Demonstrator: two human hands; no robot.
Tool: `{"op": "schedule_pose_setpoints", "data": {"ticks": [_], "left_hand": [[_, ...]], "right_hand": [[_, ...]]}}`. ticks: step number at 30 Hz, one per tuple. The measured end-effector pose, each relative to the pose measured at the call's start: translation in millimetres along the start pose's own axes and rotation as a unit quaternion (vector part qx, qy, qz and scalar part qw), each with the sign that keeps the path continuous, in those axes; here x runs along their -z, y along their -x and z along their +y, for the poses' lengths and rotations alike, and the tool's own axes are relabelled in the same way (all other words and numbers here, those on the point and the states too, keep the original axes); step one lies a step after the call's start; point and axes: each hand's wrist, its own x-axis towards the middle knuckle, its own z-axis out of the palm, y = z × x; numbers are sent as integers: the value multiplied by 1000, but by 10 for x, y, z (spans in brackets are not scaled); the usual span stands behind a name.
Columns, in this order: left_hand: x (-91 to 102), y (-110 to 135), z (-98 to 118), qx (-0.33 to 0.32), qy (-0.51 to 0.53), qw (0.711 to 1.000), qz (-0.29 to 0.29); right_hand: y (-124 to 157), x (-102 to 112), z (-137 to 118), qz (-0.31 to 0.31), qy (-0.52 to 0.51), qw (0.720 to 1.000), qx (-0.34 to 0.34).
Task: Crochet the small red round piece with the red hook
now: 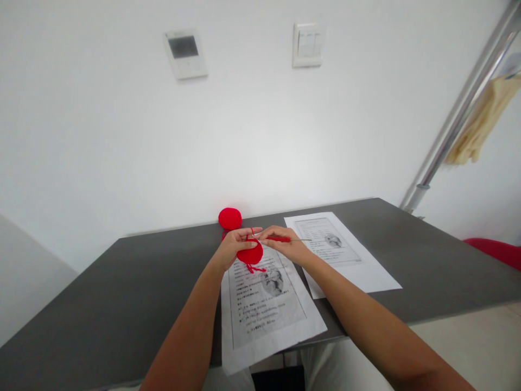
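Pinching a round red piece (249, 255) between thumb and fingers, the left hand (236, 245) holds it over 1 of the 2 printed sheets (271, 320), while the right hand (285, 241) grasps a slim red-handled tool (279, 239). The tool's long axis runs nearly level from side to side: its left end points to the piece's upper edge, and its thin shaft sticks out rightward past the hand. The piece thus lies just left of the right hand's grip. Whether the tip touches a stitch is too small to tell. Beyond the left hand sits a red yarn ball (230, 218).
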Motion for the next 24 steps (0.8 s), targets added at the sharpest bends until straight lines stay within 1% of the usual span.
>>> {"op": "schedule_pose_setpoints", "data": {"ticks": [6, 10, 14, 19, 24], "left_hand": [[-54, -12, 7, -17, -16, 999, 34], [-61, -16, 1, -43, -33, 998, 44], [-59, -19, 0, -60, -25, 996, 59], [-44, -18, 5, -64, -27, 996, 53], [-10, -21, 0, -67, -56, 995, 53]], "right_hand": [[-19, 32, 31, 19, -4, 1000, -8], [-25, 35, 62, 27, -30, 999, -11], [-27, 37, 87, 32, -37, 999, -10], [-28, 51, 122, 35, -41, 999, -4], [-26, 82, 125, 14, -83, 996, -36]]}}
